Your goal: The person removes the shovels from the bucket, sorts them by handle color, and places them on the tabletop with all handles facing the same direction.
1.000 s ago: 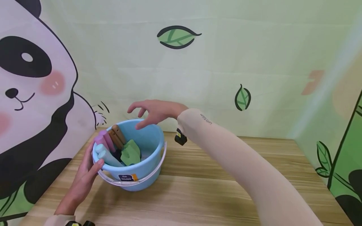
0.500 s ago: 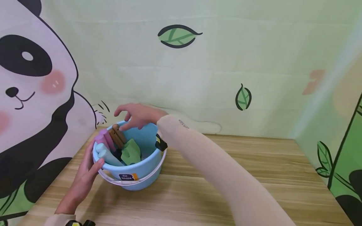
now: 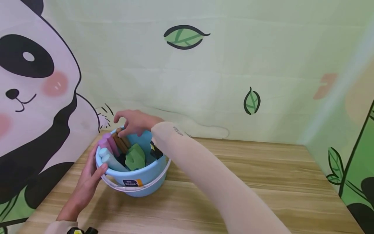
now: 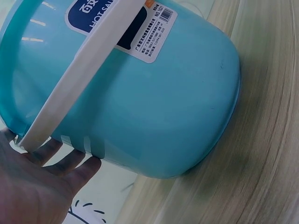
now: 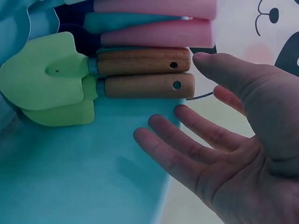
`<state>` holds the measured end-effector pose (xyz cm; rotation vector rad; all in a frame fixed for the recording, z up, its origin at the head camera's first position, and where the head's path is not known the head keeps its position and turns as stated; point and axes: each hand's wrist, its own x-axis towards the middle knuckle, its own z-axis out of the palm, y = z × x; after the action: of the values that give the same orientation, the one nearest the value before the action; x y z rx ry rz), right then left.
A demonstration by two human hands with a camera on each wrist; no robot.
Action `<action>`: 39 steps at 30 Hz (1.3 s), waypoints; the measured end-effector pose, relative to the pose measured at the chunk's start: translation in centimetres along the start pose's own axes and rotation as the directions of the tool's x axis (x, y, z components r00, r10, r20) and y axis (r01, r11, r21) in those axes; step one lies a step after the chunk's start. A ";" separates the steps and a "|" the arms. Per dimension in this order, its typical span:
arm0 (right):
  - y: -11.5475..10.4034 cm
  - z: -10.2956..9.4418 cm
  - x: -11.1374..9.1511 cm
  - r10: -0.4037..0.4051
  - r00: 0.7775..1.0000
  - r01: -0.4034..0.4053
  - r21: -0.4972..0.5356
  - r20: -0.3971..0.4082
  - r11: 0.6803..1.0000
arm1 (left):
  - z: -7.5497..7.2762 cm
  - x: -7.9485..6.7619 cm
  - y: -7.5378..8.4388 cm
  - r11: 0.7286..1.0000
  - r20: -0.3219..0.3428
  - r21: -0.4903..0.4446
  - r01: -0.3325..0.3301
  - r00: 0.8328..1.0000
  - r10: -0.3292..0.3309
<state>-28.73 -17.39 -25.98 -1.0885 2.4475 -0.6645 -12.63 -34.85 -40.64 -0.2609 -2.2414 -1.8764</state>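
My left hand (image 3: 87,180) clasps the bucket (image 4: 154,107); my right hand (image 3: 136,122), fingers apart, hovers beside the handles (image 5: 145,86) of two shovels (image 5: 39,72).

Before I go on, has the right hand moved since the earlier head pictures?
Yes. Judged against the upper printed leaf, the right hand has moved left in the head view, toward the wooden handles.
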 end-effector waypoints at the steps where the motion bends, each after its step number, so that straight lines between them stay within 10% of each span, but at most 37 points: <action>1: -0.1 0.1 0.1 -0.002 1.000 0.002 -0.001 0.002 1.000 | 0.0 0.0 0.0 1.000 -0.001 -0.004 0.000 1.000 0.000; 39: -0.3 1.2 1.0 0.013 0.999 -0.014 -0.035 -0.051 0.999 | 0.0 0.0 0.2 1.000 -0.008 0.007 0.017 1.000 -0.017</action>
<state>-28.54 -18.59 -26.99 -1.0800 2.5163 -0.6555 -12.54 -34.83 -40.43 -0.2332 -2.2516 -1.8747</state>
